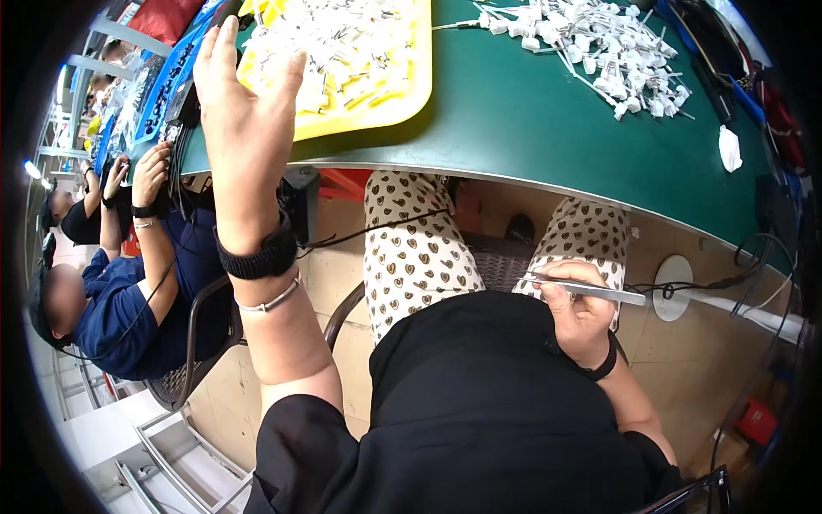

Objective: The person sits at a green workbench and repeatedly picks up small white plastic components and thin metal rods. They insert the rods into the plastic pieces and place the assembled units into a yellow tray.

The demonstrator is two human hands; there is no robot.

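My left hand (pixel 244 124) is raised at the near left corner of the yellow tray (pixel 368 120), its fingers stretched up and the thumb apart. Nothing shows in its grasp. The tray holds a heap of small white and metal parts (pixel 342 47). Over my lap, below the table edge, my right hand (pixel 578 321) is closed around a pair of metal tweezers (pixel 599 291). Their narrow end points left, and the broad end sticks out to the right. Whether the tips hold anything is too small to tell.
On the green table (pixel 505 116) lies a pile of white connectors with pins (pixel 608 56). A small white piece (pixel 729 149) sits near the right edge. Cables (pixel 762 257) hang there. At the left, a seated co-worker (pixel 128 300) works beside blue trays (pixel 163 94).
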